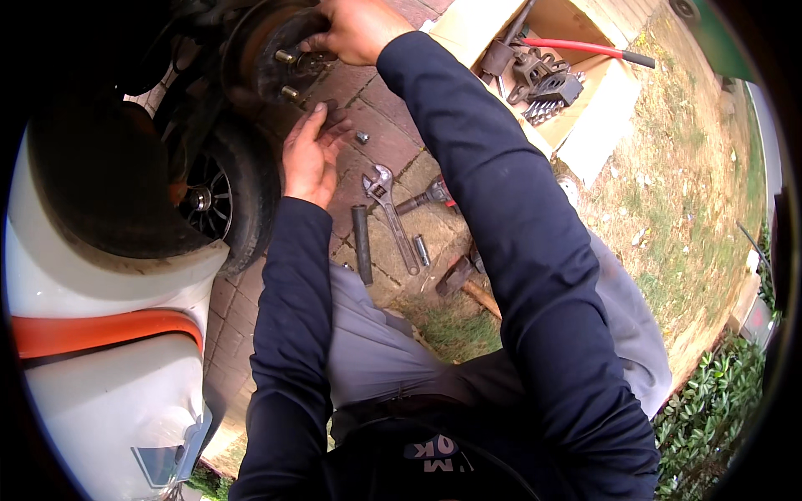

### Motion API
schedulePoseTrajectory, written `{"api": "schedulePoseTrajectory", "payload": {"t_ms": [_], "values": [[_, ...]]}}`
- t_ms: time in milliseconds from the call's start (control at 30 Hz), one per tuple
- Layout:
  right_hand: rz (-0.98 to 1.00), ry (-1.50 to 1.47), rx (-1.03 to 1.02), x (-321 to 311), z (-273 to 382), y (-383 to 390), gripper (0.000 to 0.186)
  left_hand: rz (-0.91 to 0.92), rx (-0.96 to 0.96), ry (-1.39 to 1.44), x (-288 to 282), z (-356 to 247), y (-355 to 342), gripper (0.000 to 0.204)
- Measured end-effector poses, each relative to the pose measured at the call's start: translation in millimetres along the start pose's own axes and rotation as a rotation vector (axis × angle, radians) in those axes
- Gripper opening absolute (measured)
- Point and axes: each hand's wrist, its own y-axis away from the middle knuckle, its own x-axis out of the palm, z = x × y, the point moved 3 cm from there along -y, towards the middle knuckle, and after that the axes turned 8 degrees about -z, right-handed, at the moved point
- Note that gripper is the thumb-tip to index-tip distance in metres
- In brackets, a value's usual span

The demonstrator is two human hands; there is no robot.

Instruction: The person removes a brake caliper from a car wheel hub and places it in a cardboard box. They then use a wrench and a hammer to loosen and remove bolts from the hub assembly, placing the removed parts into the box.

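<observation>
A round, rusty brake drum (266, 71) with brass-coloured wheel studs (290, 93) is at the top, beside the vehicle. My right hand (357, 29) reaches up to it, fingers curled over its upper right edge and thumb against its face. Some of those fingertips are hidden. Below the drum, my left hand (311, 159) is held palm up with fingers stretched out and nothing in it. A small metal nut (362, 138) lies on the paving just right of the left fingers.
An adjustable wrench (391, 213), dark metal tube (362, 244), socket (421, 250) and hammer (455, 276) lie on the ground between my arms. A wheel (219, 196) stands at left by the white bodywork (117, 280). A box (585, 138) of tools sits upper right.
</observation>
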Motion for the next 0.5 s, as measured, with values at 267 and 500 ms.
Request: {"api": "schedulePoseTrajectory", "payload": {"t_ms": [267, 500], "values": [[0.038, 0.082, -0.026, -1, 4, -5, 0.020, -0.016, -0.007, -0.008, -9, 2, -11, 0.023], [0.105, 0.073, -0.034, 6, -9, -4, 0.031, -0.065, 0.290, -0.131, -5, -8, -3, 0.021]]}}
